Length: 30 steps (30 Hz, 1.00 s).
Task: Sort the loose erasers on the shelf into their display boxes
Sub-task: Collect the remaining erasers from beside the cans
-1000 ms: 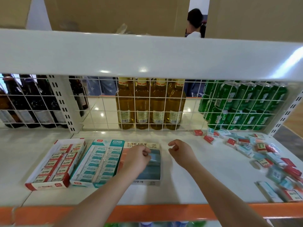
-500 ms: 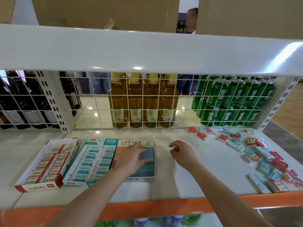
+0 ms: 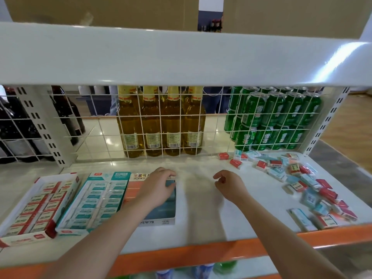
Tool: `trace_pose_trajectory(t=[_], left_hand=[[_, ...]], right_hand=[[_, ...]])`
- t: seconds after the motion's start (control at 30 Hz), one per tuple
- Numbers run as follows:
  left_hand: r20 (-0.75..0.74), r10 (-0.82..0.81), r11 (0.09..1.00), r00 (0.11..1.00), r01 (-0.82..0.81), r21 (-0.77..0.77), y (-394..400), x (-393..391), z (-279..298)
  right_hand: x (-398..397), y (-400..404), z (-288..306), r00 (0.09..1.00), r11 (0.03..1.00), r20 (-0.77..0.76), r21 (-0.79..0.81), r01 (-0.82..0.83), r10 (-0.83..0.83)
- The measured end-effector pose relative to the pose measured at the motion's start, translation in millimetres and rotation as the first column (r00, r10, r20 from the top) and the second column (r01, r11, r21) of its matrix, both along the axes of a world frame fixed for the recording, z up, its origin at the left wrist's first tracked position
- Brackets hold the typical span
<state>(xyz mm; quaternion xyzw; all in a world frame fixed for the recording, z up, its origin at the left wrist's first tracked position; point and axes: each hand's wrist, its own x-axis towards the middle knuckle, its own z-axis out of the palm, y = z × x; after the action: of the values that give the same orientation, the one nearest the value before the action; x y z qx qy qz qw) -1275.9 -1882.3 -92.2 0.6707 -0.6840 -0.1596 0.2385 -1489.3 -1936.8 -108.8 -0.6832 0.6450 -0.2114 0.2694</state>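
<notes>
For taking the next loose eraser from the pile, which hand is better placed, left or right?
Probably the right hand: it holds nothing and hovers over bare shelf, nearer to the loose erasers on the right. The left hand is busy over the third display box.

A white wire grid [image 3: 161, 121] closed off the back. Directly behind its middle stood four yellow bottles [image 3: 161, 125] in a row, labels and barcodes facing forward. Behind the grid's right part, green cans [image 3: 271, 119] were stacked in two tiers. Behind its left end stood dark bottles [image 3: 16, 127], partly hidden by a perforated white upright [image 3: 42, 125]. Above the grid ran a broad white shelf edge [image 3: 181, 55].
</notes>
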Motion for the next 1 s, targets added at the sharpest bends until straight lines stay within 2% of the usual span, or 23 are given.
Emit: trace_pose_trajectory(t=[0.27, 0.43, 0.63, 0.8, 0.87, 1.0], left_hand=[[0.036, -0.075, 0.996, 0.997, 0.073, 0.049, -29.5, -40.6, -5.4], [0.103, -0.102, 0.993, 0.989, 0.094, 0.078, -43.8, -60.2, -11.5], [0.105, -0.052, 0.994, 0.993, 0.041, 0.100, -61.2, -80.6, -22.1], [0.057, -0.029, 0.994, 0.998, 0.022, 0.105, -74.9, -96.6, -24.9], [0.088, -0.050, 0.995, 0.995, 0.042, 0.093, -80.5, -102.6, -23.5], [0.179, -0.101, 0.992, 0.979, 0.085, 0.097, -95.3, -113.2, -23.7]], right_hand=[[-46.5, -27.8, -6.7, 0.984, 0.985, -0.045, -0.011, 0.174, -0.174], [-66.5, -49.7, -9.2, 0.971, 0.979, -0.132, -0.050, 0.195, -0.200], [-68.2, -75.4, -17.6, 0.964, 0.971, -0.125, -0.084, 0.224, -0.234], [-69.0, -89.1, -24.6, 0.966, 0.972, -0.118, -0.085, 0.220, -0.229], [-72.1, -92.2, -25.4, 0.973, 0.976, -0.093, -0.073, 0.205, -0.211], [-83.4, -92.8, -16.8, 0.977, 0.988, -0.168, -0.109, 0.113, -0.130]])
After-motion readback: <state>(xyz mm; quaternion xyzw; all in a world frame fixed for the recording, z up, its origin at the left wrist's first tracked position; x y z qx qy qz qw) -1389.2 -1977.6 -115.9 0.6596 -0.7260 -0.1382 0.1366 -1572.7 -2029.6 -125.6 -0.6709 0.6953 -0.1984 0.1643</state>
